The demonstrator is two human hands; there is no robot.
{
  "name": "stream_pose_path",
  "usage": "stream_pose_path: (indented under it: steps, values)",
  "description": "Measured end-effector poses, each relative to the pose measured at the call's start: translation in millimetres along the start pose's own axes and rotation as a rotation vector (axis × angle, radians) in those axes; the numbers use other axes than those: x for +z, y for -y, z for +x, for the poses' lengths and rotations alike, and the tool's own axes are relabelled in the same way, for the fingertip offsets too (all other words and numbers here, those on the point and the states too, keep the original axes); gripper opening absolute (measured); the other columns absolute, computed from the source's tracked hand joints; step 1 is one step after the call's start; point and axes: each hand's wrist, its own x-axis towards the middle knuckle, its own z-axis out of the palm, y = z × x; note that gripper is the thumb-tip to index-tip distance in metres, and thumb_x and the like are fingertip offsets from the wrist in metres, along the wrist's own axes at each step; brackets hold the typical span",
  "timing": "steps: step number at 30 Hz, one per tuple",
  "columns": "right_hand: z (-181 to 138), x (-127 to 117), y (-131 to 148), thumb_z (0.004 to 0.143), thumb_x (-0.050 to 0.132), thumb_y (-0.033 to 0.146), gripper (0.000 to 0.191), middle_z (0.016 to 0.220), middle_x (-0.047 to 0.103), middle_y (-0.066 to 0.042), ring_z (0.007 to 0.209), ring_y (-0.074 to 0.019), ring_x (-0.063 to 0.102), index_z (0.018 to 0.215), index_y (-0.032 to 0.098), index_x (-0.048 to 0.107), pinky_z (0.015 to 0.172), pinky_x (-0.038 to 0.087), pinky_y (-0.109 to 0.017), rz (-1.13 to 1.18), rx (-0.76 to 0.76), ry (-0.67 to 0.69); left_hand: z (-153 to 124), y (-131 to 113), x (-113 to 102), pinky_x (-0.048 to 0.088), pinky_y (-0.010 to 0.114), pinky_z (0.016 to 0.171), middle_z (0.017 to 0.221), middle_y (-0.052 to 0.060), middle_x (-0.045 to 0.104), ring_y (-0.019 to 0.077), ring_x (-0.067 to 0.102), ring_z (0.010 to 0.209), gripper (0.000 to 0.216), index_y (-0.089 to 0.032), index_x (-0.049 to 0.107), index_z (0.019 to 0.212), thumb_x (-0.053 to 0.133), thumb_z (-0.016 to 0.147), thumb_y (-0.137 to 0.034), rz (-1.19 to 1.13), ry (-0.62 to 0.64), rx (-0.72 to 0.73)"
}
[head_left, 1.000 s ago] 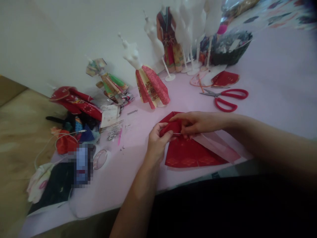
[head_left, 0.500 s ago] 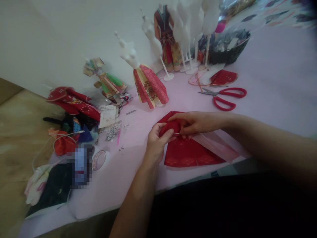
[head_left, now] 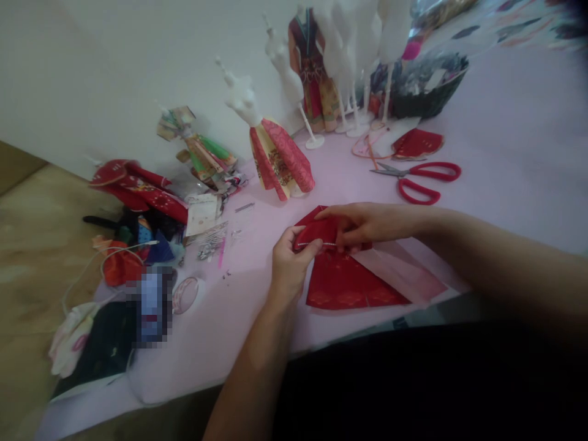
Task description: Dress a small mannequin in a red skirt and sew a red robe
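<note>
"Head view: where do we locate the red patterned fabric (head_left: 342, 282)?"

"Between our hands. The left hand (head_left: 290, 263) clenches its folded edge, and the right hand (head_left: 372, 223) grasps the same fold from above."

"What lies nearby?"

"Red-handled scissors (head_left: 416, 180) lie well apart on the pink table cover (head_left: 505, 153)."

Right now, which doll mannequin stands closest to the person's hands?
The white mannequin wearing the pink-and-cream patterned skirt, nearest the left hand and right hand. The others stand farther back, bare or, in one case, in a patterned red gown.
</note>
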Motion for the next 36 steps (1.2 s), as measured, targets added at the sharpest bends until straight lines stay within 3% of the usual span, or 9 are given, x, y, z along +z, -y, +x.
stream_pose_path:
  steps: [9,16,27,36]
  values:
    - [2.4,1.4,-2.8,0.081,0.063,0.018,0.07,0.079,0.067,0.0,0.062,-0.0125,0.058,0.148,0.022,0.042,0.053,0.044,-0.022,-0.009,-0.017,-0.011,-1.4,-4.7,3.0,0.055,0.025,0.068,0.085,0.0,0.068,0.011,0.064,0.07,0.035,-0.017,0.063,0.095,0.082,0.066,-0.023,-0.062,-0.009,-0.064]
    - [3.3,2.6,-3.0,0.087,0.063,0.026,0.061,0.082,0.066,-0.001,0.063,-0.0118,0.058,0.145,0.02,0.045,0.052,0.045,-0.021,-0.028,-0.02,-0.013,-1.1,-5.7,4.5,0.057,0.025,0.068,0.082,-0.001,0.068,0.0109,0.064,0.07,0.034,-0.017,0.062,0.093,0.081,0.065,-0.022,-0.07,-0.015,-0.07]
    - [4.6,2.3,-4.4,0.085,0.061,0.016,0.065,0.071,0.059,0.004,0.058,-0.0103,0.053,0.146,0.02,0.04,0.048,0.04,-0.019,-0.023,-0.054,0.016,-2.2,-6.2,5.7,0.059,0.027,0.071,0.09,0.001,0.069,0.0126,0.066,0.075,0.041,-0.018,0.062,0.099,0.084,0.066,-0.029,-0.078,0.024,-0.108]
    - [3.1,3.2,-0.1,0.084,0.063,0.016,0.062,0.069,0.057,0.005,0.056,-0.0097,0.05,0.142,0.022,0.044,0.048,0.037,-0.019,-0.023,-0.047,0.024,-0.9,0.6,7.7,0.057,0.026,0.067,0.08,0.0,0.07,0.0127,0.066,0.067,0.036,-0.019,0.064,0.096,0.084,0.066,-0.026,-0.024,0.024,-0.04]
